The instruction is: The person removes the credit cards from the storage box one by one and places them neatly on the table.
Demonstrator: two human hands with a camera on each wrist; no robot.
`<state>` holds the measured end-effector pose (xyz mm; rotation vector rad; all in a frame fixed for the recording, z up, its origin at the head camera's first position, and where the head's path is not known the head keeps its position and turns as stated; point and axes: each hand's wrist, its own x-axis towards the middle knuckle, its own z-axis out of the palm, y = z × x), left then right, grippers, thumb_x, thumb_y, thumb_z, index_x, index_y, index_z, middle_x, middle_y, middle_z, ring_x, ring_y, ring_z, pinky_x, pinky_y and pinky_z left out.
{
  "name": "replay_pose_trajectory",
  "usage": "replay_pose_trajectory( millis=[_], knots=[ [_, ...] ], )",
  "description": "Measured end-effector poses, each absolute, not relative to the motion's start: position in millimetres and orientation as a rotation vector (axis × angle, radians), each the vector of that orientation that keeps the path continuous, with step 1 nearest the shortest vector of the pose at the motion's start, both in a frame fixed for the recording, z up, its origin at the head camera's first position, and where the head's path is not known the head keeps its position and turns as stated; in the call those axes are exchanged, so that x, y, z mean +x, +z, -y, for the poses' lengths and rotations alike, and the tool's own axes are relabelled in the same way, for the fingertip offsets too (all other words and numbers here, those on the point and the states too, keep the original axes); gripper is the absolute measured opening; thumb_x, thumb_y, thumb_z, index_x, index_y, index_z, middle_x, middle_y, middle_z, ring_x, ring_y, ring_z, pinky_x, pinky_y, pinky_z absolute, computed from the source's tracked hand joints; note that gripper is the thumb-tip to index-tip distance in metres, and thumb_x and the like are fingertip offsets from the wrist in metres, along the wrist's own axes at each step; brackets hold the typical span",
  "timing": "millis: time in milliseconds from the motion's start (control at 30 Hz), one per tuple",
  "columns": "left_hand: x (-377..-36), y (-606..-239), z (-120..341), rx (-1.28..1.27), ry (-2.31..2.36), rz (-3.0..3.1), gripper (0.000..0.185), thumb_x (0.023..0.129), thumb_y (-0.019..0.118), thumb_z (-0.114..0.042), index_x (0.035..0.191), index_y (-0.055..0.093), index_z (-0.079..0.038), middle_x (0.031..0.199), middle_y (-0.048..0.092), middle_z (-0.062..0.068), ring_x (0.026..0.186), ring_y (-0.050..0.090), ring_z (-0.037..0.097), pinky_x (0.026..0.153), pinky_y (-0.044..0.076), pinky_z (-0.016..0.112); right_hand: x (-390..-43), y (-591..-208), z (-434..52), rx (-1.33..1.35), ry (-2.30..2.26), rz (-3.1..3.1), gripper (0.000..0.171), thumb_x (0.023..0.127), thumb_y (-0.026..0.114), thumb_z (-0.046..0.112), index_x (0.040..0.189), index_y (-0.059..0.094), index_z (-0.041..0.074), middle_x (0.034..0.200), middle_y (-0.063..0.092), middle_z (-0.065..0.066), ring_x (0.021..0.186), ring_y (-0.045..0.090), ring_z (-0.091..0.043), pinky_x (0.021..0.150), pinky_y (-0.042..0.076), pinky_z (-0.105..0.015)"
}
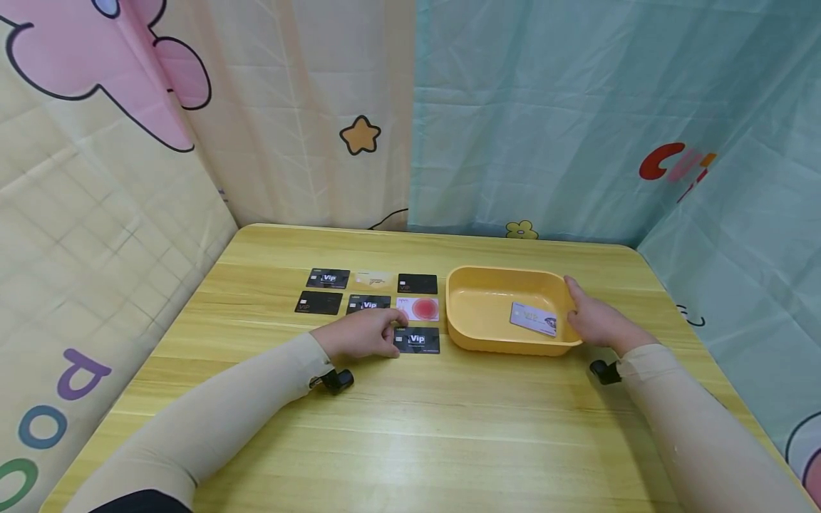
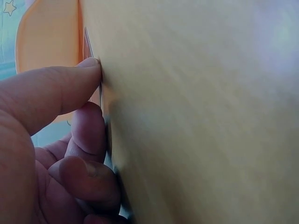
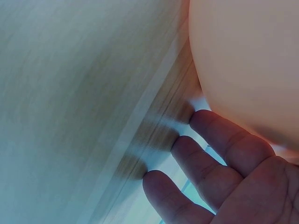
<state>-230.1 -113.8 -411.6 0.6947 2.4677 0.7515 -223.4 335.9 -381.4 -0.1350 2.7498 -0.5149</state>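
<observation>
My left hand point(image 1: 391, 332) lies on the table at the left edge of a black VIP card point(image 1: 420, 340). In the left wrist view the thumb and curled fingers point(image 2: 88, 130) pinch that card's thin edge point(image 2: 101, 88). My right hand point(image 1: 580, 313) rests against the right wall of a yellow tray point(image 1: 487, 303), its uppermost finger lying along the rim. In the right wrist view straight fingers point(image 3: 210, 140) touch the tray's outer wall point(image 3: 247, 60). A lavender VIP card point(image 1: 534, 318) lies inside the tray.
Several more cards lie in two rows behind my left hand: black VIP cards point(image 1: 328, 278), a pale one point(image 1: 374, 278) and a white one with a red circle point(image 1: 418, 308). The wooden table point(image 1: 449, 427) is enclosed by patterned curtains.
</observation>
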Motion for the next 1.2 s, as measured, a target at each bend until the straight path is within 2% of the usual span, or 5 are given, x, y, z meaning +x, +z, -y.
replay_pose_trajectory(
  millis=[200, 333, 467, 733, 1200],
  knots=[
    [-230.2, -411.4, 113.2, 0.704, 0.750, -2.473, 0.052, 0.091, 0.084, -0.029, 0.137, 0.062, -0.017, 0.080, 0.067, -0.002, 0.071, 0.060, 0.014, 0.071, 0.046, 0.032, -222.9, -381.7, -335.5, -0.136, -0.520, -2.755, 0.077, 0.107, 0.037, 0.011, 0.164, -0.011, -0.005, 0.160, 0.025, -0.044, 0.116, 0.057, -0.042, 0.096, 0.048, -0.053],
    [-229.8, -411.9, 113.2, 0.698, 0.751, -2.478, 0.052, 0.091, 0.084, -0.028, 0.136, 0.062, -0.016, 0.079, 0.067, -0.002, 0.070, 0.060, 0.014, 0.070, 0.045, 0.032, -223.0, -383.1, -336.6, -0.155, -0.539, -2.750, 0.076, 0.106, 0.036, 0.010, 0.163, -0.012, -0.006, 0.159, 0.026, -0.046, 0.096, 0.063, -0.035, 0.080, 0.051, -0.044],
    [-229.4, -412.5, 113.4, 0.697, 0.751, -2.482, 0.052, 0.091, 0.084, -0.028, 0.137, 0.062, -0.016, 0.079, 0.067, -0.002, 0.069, 0.059, 0.015, 0.070, 0.045, 0.033, -223.1, -383.2, -337.1, -0.179, -0.556, -2.748, 0.076, 0.106, 0.035, 0.009, 0.163, -0.012, -0.007, 0.157, 0.027, -0.048, 0.078, 0.061, -0.027, 0.065, 0.045, -0.035],
    [-229.6, -413.1, 113.5, 0.704, 0.757, -2.484, 0.052, 0.091, 0.084, -0.028, 0.137, 0.062, -0.016, 0.079, 0.066, -0.001, 0.070, 0.060, 0.015, 0.071, 0.046, 0.033, -224.2, -382.8, -337.3, -0.159, -0.510, -2.746, 0.077, 0.106, 0.037, 0.011, 0.163, -0.012, -0.006, 0.159, 0.026, -0.046, 0.102, 0.062, -0.037, 0.083, 0.049, -0.042],
    [-227.2, -412.7, 114.2, 0.677, 0.765, -2.484, 0.052, 0.091, 0.084, -0.029, 0.138, 0.062, -0.019, 0.081, 0.066, -0.001, 0.072, 0.060, 0.016, 0.072, 0.046, 0.035, -225.9, -385.4, -338.3, -0.148, -0.521, -2.742, 0.077, 0.107, 0.037, 0.010, 0.163, -0.013, -0.006, 0.159, 0.026, -0.046, 0.101, 0.062, -0.037, 0.082, 0.049, -0.041]
  ],
)
